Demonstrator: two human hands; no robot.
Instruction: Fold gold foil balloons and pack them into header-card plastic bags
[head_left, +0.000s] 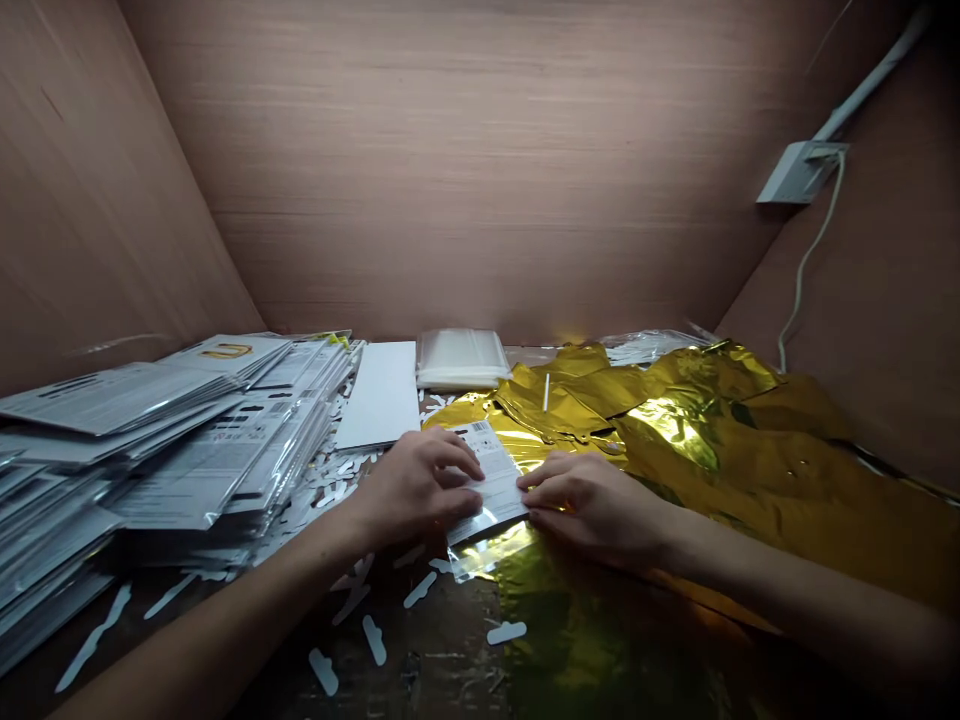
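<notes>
- pinching a printed barcode card in a clear sleeve between both hands, its long axis running away from the person, midway between the hands
- left hand: grasping, fingers curled over the card's left edge
- right hand: grasping, fingertips on the card's right edge, about as near as the left
- white die-cut paper scraps, near the left forearm
- gold metallic foil, under and right of the card
- stacked packaged cards, far left
- white board and clear plastic bags, farther off, before the far wall panel

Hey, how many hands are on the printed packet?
2: the left hand is at the left side of the printed packet, and the right hand at its right side, above gold foil.
</notes>
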